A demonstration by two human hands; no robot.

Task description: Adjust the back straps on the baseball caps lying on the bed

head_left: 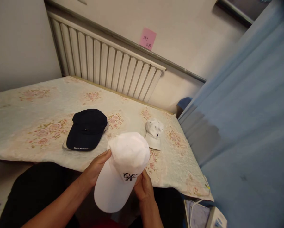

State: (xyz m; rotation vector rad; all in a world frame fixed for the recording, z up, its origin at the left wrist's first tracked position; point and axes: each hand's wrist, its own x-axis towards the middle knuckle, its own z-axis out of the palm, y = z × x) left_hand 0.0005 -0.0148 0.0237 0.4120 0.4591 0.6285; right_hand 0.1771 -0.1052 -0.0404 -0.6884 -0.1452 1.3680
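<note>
A white baseball cap (pixel 129 152) with black letters on its front is held over the near edge of the bed, brim toward me. My left hand (pixel 96 166) grips its left side, thumb on the outside and the other fingers hidden behind it. On the right side my right hand (pixel 143 186) holds the cap from below, its fingertips partly hidden. A black baseball cap (pixel 89 126) with white lettering on the brim lies on the bed to the left. Farther back on the right, a smaller white cap (pixel 154 128) with a dark emblem rests on the bed.
The bed has a floral cover (pixel 52 136). A white radiator (pixel 104 60) and a wall with a pink note (pixel 148 38) stand behind it. A blue curtain (pixel 239 126) hangs at the right. Near the lower right corner is a white box (pixel 216 218) beside a cable.
</note>
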